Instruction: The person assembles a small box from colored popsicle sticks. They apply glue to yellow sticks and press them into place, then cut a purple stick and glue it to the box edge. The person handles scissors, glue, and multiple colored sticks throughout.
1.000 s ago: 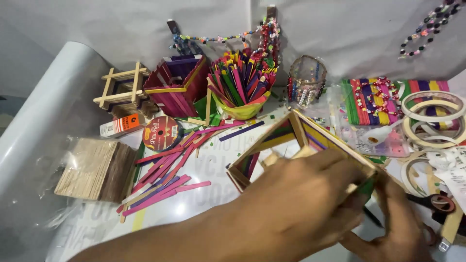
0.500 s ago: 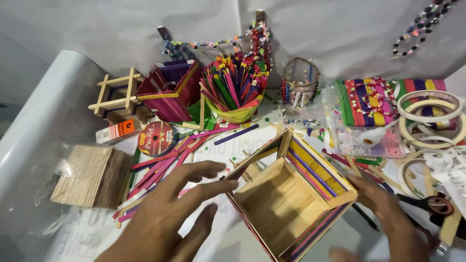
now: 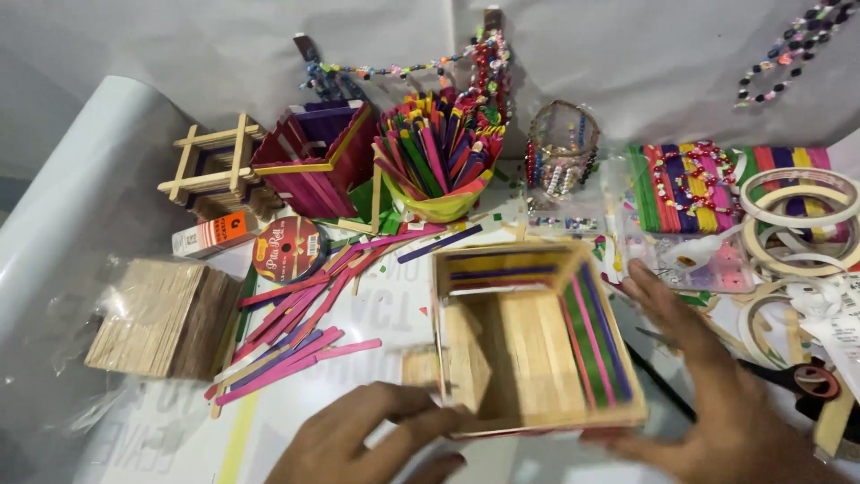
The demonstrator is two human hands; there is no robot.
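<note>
A square box of craft sticks (image 3: 533,341) sits open side up in the middle of the table, with plain wood inside and coloured sticks along its right wall. My left hand (image 3: 367,439) touches its near left corner with fingers spread. My right hand (image 3: 717,394) lies flat against the box's right side and near right corner. Neither hand grips anything else.
Loose pink and purple sticks (image 3: 287,336) lie left of the box beside a stack of plain sticks (image 3: 161,318). Behind are a yellow cup of coloured sticks (image 3: 439,157), a pink stick box (image 3: 309,157), a wooden frame stack (image 3: 210,166), tape rolls (image 3: 793,202), scissors (image 3: 797,381).
The stick box went from tilted under my left hand to lying flat and squared on the table. My left hand drew back to its near left corner, my right to its right side.
</note>
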